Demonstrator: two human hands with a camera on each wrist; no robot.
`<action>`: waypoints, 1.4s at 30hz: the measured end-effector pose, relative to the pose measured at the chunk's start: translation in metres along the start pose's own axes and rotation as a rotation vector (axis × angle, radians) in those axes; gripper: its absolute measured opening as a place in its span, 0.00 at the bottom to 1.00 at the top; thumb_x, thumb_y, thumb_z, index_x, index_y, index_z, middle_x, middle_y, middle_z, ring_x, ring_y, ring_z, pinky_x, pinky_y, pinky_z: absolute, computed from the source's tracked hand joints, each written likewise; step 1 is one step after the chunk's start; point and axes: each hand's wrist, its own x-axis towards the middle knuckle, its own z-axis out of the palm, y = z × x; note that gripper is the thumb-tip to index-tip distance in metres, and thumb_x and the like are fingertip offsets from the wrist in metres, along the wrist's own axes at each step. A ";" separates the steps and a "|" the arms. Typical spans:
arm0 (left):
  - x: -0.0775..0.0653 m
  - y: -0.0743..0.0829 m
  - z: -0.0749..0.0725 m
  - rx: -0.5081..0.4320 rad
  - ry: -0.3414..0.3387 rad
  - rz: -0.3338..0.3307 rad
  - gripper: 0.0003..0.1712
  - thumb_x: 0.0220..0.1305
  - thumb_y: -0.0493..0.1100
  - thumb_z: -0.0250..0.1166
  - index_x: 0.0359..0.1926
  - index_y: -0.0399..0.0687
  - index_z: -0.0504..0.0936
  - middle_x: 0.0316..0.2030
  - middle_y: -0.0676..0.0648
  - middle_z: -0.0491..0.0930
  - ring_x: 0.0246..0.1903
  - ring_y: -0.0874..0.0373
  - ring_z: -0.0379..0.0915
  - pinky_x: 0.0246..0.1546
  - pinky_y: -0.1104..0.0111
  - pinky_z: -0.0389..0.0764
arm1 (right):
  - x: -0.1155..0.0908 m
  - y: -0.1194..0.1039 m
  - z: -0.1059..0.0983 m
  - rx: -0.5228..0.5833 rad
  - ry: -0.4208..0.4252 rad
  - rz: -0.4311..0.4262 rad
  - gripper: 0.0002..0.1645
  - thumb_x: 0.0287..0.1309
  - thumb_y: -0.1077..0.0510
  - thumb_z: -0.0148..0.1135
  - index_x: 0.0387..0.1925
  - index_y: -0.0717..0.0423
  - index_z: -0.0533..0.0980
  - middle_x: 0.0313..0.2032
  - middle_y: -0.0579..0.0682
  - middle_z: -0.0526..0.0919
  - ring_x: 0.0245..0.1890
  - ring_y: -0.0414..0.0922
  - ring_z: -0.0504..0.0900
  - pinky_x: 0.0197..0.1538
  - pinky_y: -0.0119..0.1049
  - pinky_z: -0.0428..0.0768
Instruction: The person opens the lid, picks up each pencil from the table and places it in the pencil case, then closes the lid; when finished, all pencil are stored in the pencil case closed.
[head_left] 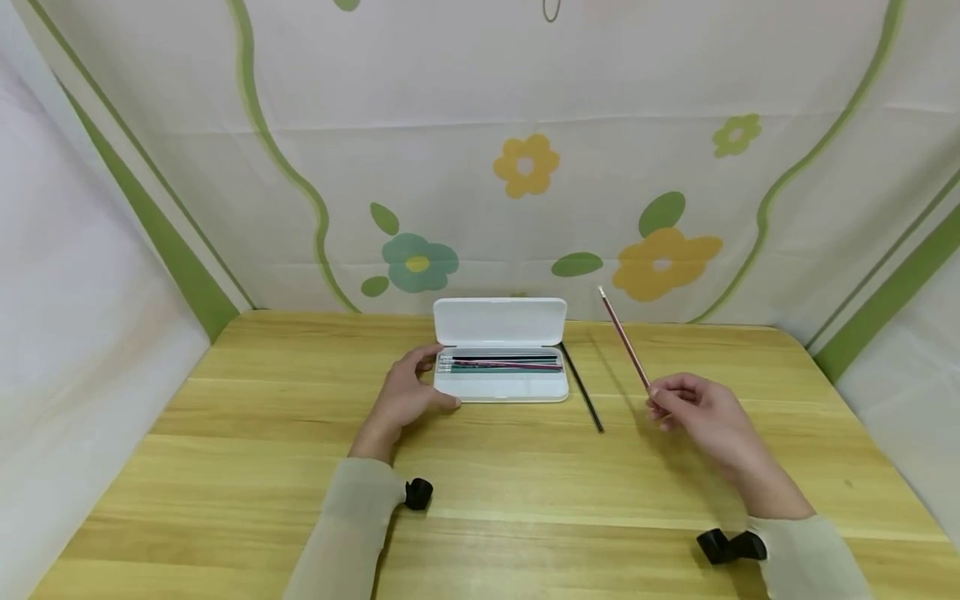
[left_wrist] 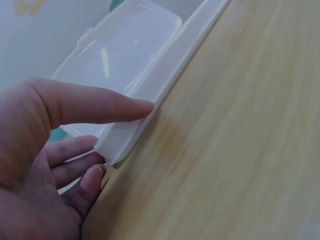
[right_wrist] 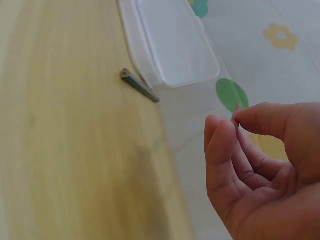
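Note:
A white pencil case (head_left: 501,388) stands on the table with its hinged lid (head_left: 500,322) raised. Several pencils (head_left: 504,364) in dark, green and red lie along its back part. At the case's left end, my left hand (head_left: 405,393) holds it, thumb (left_wrist: 127,107) against the front wall and fingers around the corner. To the right, my right hand (head_left: 701,417) pinches a dark red pencil (head_left: 624,337) near its lower end, its pale tip slanting up and left above the table. A black pencil (head_left: 582,388) lies on the table beside the case's right end.
The wooden table (head_left: 525,517) reaches back to a floral cloth wall (head_left: 465,175), close behind the case. Cloth walls also rise at left and right. A black wrist device (head_left: 418,494) sits on the left sleeve, another (head_left: 731,547) on the right.

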 end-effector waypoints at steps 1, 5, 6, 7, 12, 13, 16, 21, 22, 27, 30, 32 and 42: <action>0.000 0.000 0.000 0.000 -0.001 0.002 0.56 0.42 0.31 0.82 0.77 0.49 0.73 0.71 0.41 0.74 0.67 0.42 0.69 0.68 0.49 0.73 | 0.000 -0.003 0.000 -0.008 -0.003 -0.016 0.25 0.82 0.53 0.57 0.62 0.73 0.74 0.43 0.53 0.88 0.42 0.42 0.88 0.44 0.37 0.89; 0.000 0.000 -0.001 0.000 0.004 0.004 0.56 0.42 0.31 0.82 0.77 0.49 0.74 0.72 0.41 0.74 0.67 0.42 0.68 0.69 0.48 0.72 | 0.002 -0.013 0.002 -0.067 -0.018 -0.067 0.27 0.82 0.48 0.57 0.62 0.68 0.75 0.47 0.55 0.87 0.45 0.44 0.88 0.47 0.37 0.88; 0.000 -0.001 -0.001 0.001 0.005 0.004 0.56 0.42 0.31 0.82 0.76 0.49 0.74 0.72 0.42 0.74 0.67 0.42 0.68 0.69 0.48 0.72 | 0.004 -0.016 0.004 -0.076 -0.022 -0.078 0.26 0.81 0.48 0.58 0.62 0.67 0.75 0.47 0.55 0.87 0.45 0.45 0.88 0.48 0.37 0.88; 0.000 -0.001 -0.001 0.002 0.007 0.005 0.56 0.42 0.31 0.82 0.76 0.49 0.74 0.72 0.41 0.74 0.67 0.43 0.68 0.69 0.48 0.72 | 0.006 -0.018 0.005 -0.084 -0.025 -0.091 0.26 0.81 0.48 0.58 0.62 0.67 0.76 0.47 0.55 0.87 0.45 0.45 0.88 0.48 0.37 0.88; 0.001 0.000 0.001 -0.006 0.009 0.005 0.56 0.41 0.31 0.83 0.76 0.49 0.75 0.71 0.42 0.76 0.67 0.43 0.70 0.68 0.49 0.73 | 0.016 -0.028 0.016 -0.135 -0.038 -0.131 0.21 0.80 0.52 0.60 0.59 0.64 0.78 0.48 0.57 0.87 0.44 0.43 0.88 0.47 0.36 0.86; 0.001 0.001 0.001 -0.010 0.009 0.007 0.56 0.41 0.31 0.83 0.76 0.49 0.75 0.71 0.42 0.76 0.66 0.43 0.70 0.68 0.49 0.74 | 0.019 -0.029 0.017 -0.159 -0.038 -0.138 0.20 0.80 0.52 0.60 0.59 0.64 0.79 0.47 0.58 0.87 0.44 0.44 0.87 0.46 0.36 0.86; 0.002 0.001 0.003 -0.011 0.010 0.010 0.56 0.40 0.31 0.83 0.76 0.49 0.75 0.70 0.42 0.76 0.66 0.43 0.71 0.68 0.49 0.74 | 0.026 -0.033 0.022 -0.235 -0.045 -0.156 0.17 0.80 0.52 0.60 0.57 0.60 0.81 0.46 0.59 0.88 0.44 0.48 0.86 0.46 0.37 0.85; 0.003 0.002 0.003 -0.002 0.013 0.011 0.56 0.41 0.31 0.83 0.76 0.50 0.74 0.71 0.42 0.76 0.66 0.43 0.70 0.67 0.49 0.73 | 0.044 -0.036 0.031 -0.307 -0.054 -0.186 0.13 0.79 0.53 0.61 0.53 0.58 0.82 0.43 0.58 0.88 0.44 0.54 0.85 0.43 0.37 0.83; 0.003 0.003 0.003 -0.001 0.013 0.011 0.56 0.41 0.31 0.83 0.76 0.49 0.74 0.71 0.42 0.76 0.66 0.43 0.70 0.67 0.49 0.73 | 0.047 -0.036 0.034 -0.312 -0.056 -0.192 0.13 0.79 0.54 0.61 0.52 0.58 0.82 0.42 0.58 0.88 0.44 0.54 0.85 0.41 0.37 0.83; 0.002 0.004 0.003 -0.003 0.017 0.009 0.56 0.41 0.31 0.82 0.76 0.49 0.74 0.71 0.42 0.76 0.67 0.43 0.70 0.68 0.49 0.73 | 0.067 -0.037 0.045 -0.345 -0.052 -0.233 0.10 0.78 0.54 0.62 0.50 0.55 0.84 0.41 0.57 0.89 0.41 0.51 0.83 0.39 0.34 0.80; 0.002 0.004 0.003 -0.003 0.016 0.006 0.56 0.41 0.31 0.82 0.76 0.49 0.75 0.71 0.42 0.76 0.67 0.43 0.69 0.70 0.47 0.71 | 0.077 -0.036 0.052 -0.360 -0.054 -0.248 0.10 0.78 0.55 0.62 0.50 0.56 0.84 0.43 0.57 0.89 0.42 0.48 0.82 0.40 0.35 0.79; 0.002 0.004 0.003 0.003 0.018 0.003 0.56 0.41 0.31 0.82 0.76 0.50 0.75 0.71 0.41 0.76 0.68 0.42 0.68 0.71 0.46 0.71 | 0.082 -0.035 0.056 -0.365 -0.063 -0.255 0.11 0.78 0.55 0.62 0.50 0.56 0.85 0.44 0.57 0.89 0.43 0.47 0.82 0.41 0.36 0.79; 0.003 0.002 0.003 0.000 0.019 0.010 0.55 0.42 0.31 0.83 0.76 0.49 0.75 0.71 0.42 0.76 0.68 0.42 0.69 0.72 0.46 0.71 | 0.101 -0.030 0.077 -0.342 -0.075 -0.250 0.09 0.78 0.57 0.62 0.47 0.56 0.85 0.43 0.55 0.89 0.43 0.49 0.81 0.44 0.39 0.80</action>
